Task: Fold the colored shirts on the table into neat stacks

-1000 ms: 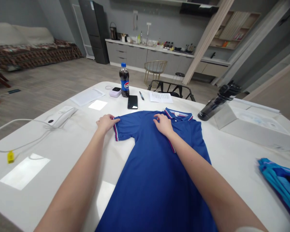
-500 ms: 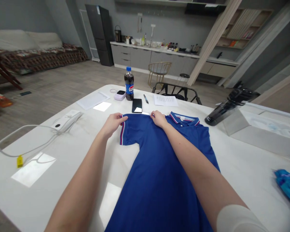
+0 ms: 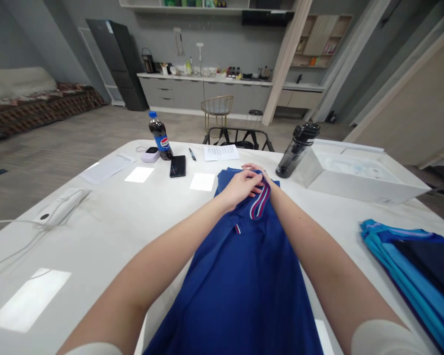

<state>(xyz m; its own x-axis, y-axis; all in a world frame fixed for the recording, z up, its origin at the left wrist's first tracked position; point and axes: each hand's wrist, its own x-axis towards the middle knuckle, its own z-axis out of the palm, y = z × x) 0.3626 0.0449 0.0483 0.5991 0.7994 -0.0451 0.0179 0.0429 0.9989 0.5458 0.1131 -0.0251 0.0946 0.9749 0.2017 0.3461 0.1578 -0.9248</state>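
A blue polo shirt [image 3: 240,276] lies lengthwise in front of me, its left side folded inward over the body. The sleeve's red-and-white striped cuff [image 3: 259,203] now rests on top, right of the middle. My left hand [image 3: 244,185] is closed on the sleeve cloth by the upper end of that cuff. Just behind it, my right hand [image 3: 261,170] is closed on the shirt near the collar end. The two hands meet, and the left one partly covers the right one's fingers. The collar is mostly hidden beneath cloth and hands.
Beyond the shirt are a phone [image 3: 177,166], cola bottle [image 3: 161,135], pen [image 3: 192,154] and printed sheet [image 3: 221,152]. A dark tumbler [image 3: 298,150] and white box [image 3: 366,177] stand at right, near folded clothes [image 3: 410,266]. A power strip [image 3: 64,207] with cables lies left.
My left hand has carried the sleeve rightward over the shirt, up to my right hand. The striped cuff went from the left edge to the middle. The view has turned right.
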